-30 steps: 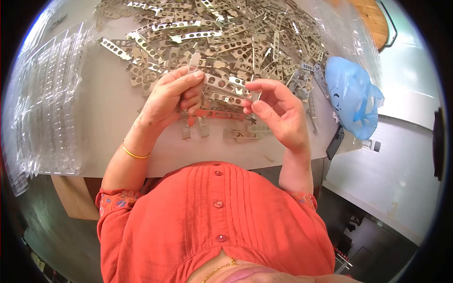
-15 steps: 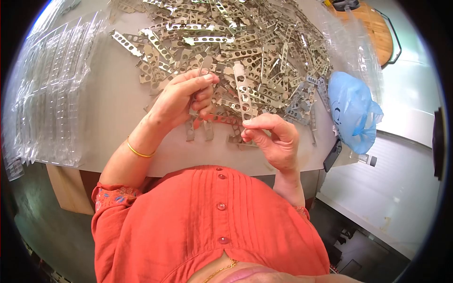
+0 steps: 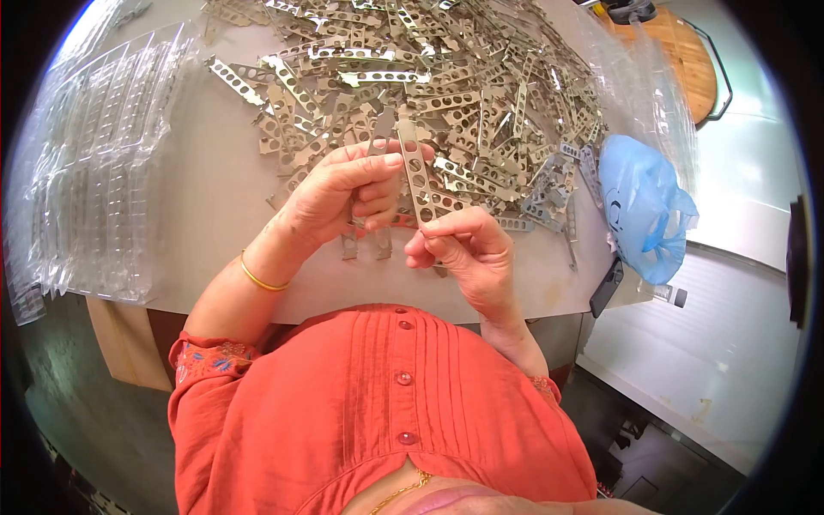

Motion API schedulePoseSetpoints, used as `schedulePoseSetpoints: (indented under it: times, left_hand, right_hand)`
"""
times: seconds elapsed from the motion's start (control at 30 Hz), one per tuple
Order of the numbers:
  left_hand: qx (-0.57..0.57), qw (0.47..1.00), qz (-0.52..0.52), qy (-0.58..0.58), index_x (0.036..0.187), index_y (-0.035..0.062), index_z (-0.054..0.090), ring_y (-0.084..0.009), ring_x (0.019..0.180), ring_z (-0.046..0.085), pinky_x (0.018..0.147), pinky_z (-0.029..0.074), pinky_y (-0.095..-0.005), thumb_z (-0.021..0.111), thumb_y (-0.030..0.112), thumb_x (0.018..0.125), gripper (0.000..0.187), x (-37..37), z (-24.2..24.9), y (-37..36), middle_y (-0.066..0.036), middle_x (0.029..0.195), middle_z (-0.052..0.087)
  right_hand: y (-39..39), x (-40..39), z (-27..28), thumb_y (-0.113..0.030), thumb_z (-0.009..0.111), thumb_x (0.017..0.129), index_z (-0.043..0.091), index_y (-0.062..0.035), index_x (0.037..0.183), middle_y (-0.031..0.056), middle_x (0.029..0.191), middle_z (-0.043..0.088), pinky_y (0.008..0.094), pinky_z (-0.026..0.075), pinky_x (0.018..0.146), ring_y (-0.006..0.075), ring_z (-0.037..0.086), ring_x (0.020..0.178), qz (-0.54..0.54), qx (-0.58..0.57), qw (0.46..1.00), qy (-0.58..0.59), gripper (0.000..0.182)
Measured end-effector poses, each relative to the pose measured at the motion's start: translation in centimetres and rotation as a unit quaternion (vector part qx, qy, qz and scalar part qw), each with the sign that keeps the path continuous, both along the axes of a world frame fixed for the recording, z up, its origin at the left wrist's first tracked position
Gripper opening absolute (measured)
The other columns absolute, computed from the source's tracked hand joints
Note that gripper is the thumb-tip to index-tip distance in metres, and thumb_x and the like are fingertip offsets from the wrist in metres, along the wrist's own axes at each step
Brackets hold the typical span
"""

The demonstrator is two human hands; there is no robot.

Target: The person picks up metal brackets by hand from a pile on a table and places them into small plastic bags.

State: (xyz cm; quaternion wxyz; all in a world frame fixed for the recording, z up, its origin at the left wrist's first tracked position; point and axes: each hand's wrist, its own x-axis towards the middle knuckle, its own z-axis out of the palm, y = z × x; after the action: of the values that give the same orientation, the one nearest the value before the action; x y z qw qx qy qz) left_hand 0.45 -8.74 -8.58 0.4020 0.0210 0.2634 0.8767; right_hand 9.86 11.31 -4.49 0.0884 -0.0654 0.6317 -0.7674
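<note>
No brand or readable writing shows anywhere; the blue plastic bag [image 3: 642, 206] at the right of the frame carries a dark mark too small to read.

The fisheye view curves everything toward the edges, and the dark rim cuts off the far end of the tabletop [image 3: 215, 197] and the top of the heap of perforated metal strips [image 3: 446, 77] that fills the upper middle of the frame. The stack of clear plastic sleeves [image 3: 86, 172] at the upper left is blurred by glare, so its contents cannot be made out. A dark flat object [image 3: 606, 287] sits at the tabletop's right edge, partly under the bag; what it is cannot be told.

The right hand [image 3: 463, 253], at the centre of the frame, has its grip closed by thumb and forefinger on the lower end of one perforated strip [image 3: 415, 172], which stands nearly upright above the fingers and reaches up over the near edge of the heap. The left hand [image 3: 339, 197], just to the left of it, has its grip curled shut on a thin bundle of strips [image 3: 376, 146], whose upper ends show above the fingers while the rest is hidden inside the hand. The upright strip stands just beside the left fingertips; whether they touch cannot be told.
</note>
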Motion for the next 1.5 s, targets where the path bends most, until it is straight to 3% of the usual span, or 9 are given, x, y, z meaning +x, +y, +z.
schedulePoseSetpoints:
  times: [0.27, 0.43, 0.83, 0.93, 1.17, 1.27, 1.33, 1.43, 1.5]
  left_hand:
    - [0.032, 0.999, -0.014, 0.014, 0.123, -0.0012, 0.057, -0.0056, 0.046, 0.035, 0.042, 0.036, -0.0242, 0.056, 0.024, 0.105, 0.030, 0.1, -0.1, -0.1, 0.006, 0.059, 0.036]
    - [-0.097, 0.995, 0.027, 0.017, 0.106, 0.0107, 0.058, -0.0038, 0.046, 0.034, 0.041, 0.036, -0.0226, 0.067, 0.018, 0.099, 0.013, 0.3, 0.2, -0.1, 0.007, 0.060, 0.040]
    - [-0.115, 0.993, 0.025, 0.032, 0.104, 0.0053, 0.060, -0.0052, 0.048, 0.041, 0.046, 0.035, -0.0219, 0.074, 0.022, 0.095, 0.024, 0.5, 0.3, -0.2, 0.005, 0.061, 0.045]
    - [-0.142, 0.989, 0.014, 0.045, 0.105, 0.0077, 0.061, -0.0048, 0.048, 0.037, 0.047, 0.034, -0.0212, 0.070, 0.019, 0.097, 0.016, 0.5, 0.5, -0.1, 0.007, 0.061, 0.043]
    - [-0.164, 0.983, -0.024, 0.074, 0.105, 0.0075, 0.061, -0.0049, 0.048, 0.037, 0.044, 0.032, -0.0223, 0.067, 0.024, 0.100, 0.018, 0.7, 0.8, 0.0, 0.006, 0.059, 0.043]
    - [-0.127, 0.988, 0.006, 0.091, 0.110, 0.0075, 0.058, -0.0055, 0.047, 0.036, 0.043, 0.032, -0.0238, 0.058, 0.031, 0.104, 0.024, 0.7, 0.3, 0.2, 0.003, 0.061, 0.044]
    - [-0.059, 0.998, 0.024, 0.026, 0.110, 0.0082, 0.054, -0.0065, 0.046, 0.035, 0.041, 0.033, -0.0250, 0.046, 0.037, 0.108, 0.030, 0.7, 0.2, 0.3, -0.001, 0.068, 0.049]
    - [-0.044, 0.998, 0.047, 0.027, 0.108, 0.0079, 0.050, -0.0073, 0.045, 0.034, 0.042, 0.035, -0.0259, 0.039, 0.036, 0.109, 0.031, 0.6, 0.1, 0.4, -0.005, 0.076, 0.054]
    - [-0.057, 0.997, 0.036, 0.047, 0.104, 0.0082, 0.048, -0.0074, 0.046, 0.035, 0.042, 0.038, -0.0272, 0.040, 0.031, 0.109, 0.025, 0.5, 0.3, 0.3, -0.006, 0.080, 0.056]
  right_hand:
    - [-1.0, 0.2, -0.8, -0.004, 0.056, 0.103, 0.055, -0.0053, 0.115, 0.0157, 0.104, 0.072, 0.0312, 0.059, 0.075, 0.0199, 0.072, 0.086, 0.060, -0.088, 0.991, -0.077, 0.012]
    - [-1.5, -0.1, -0.6, -0.017, 0.058, 0.104, 0.052, -0.0036, 0.114, 0.0183, 0.106, 0.071, 0.0343, 0.057, 0.078, 0.0216, 0.071, 0.090, 0.085, -0.095, 0.975, -0.180, 0.018]
    - [-2.1, -0.6, -1.3, -0.028, 0.047, 0.109, 0.056, -0.0017, 0.117, 0.0159, 0.111, 0.070, 0.0355, 0.055, 0.081, 0.0232, 0.071, 0.095, 0.045, -0.101, 0.971, -0.211, 0.029]
    - [-1.6, -0.7, -1.5, -0.027, 0.046, 0.109, 0.059, -0.0011, 0.119, 0.0149, 0.111, 0.070, 0.0363, 0.054, 0.084, 0.0232, 0.069, 0.098, 0.075, -0.123, 0.963, -0.228, 0.031]
    - [-1.1, -0.8, -2.0, -0.024, 0.052, 0.107, 0.062, -0.0041, 0.115, 0.0097, 0.106, 0.070, 0.0325, 0.052, 0.080, 0.0191, 0.068, 0.095, 0.088, -0.216, 0.939, -0.252, 0.024]
    - [-1.0, -0.8, -2.1, -0.019, 0.060, 0.103, 0.062, -0.0066, 0.109, 0.0057, 0.100, 0.068, 0.0291, 0.050, 0.077, 0.0136, 0.064, 0.088, 0.083, -0.210, 0.950, -0.215, 0.014]
    - [-1.4, -0.8, -1.2, -0.015, 0.066, 0.100, 0.061, -0.0076, 0.103, 0.0007, 0.090, 0.065, 0.0256, 0.048, 0.070, 0.0082, 0.058, 0.076, -0.026, -0.124, 0.973, -0.192, 0.009]
    - [-1.1, -0.9, -1.0, -0.014, 0.067, 0.099, 0.060, -0.0067, 0.103, -0.0032, 0.083, 0.063, 0.0223, 0.046, 0.062, 0.0043, 0.055, 0.070, -0.085, 0.025, 0.986, -0.143, 0.011]
    - [-1.1, -1.0, -0.9, -0.014, 0.067, 0.099, 0.060, -0.0064, 0.103, -0.0041, 0.081, 0.062, 0.0212, 0.045, 0.060, 0.0031, 0.054, 0.068, -0.099, 0.042, 0.987, -0.123, 0.011]
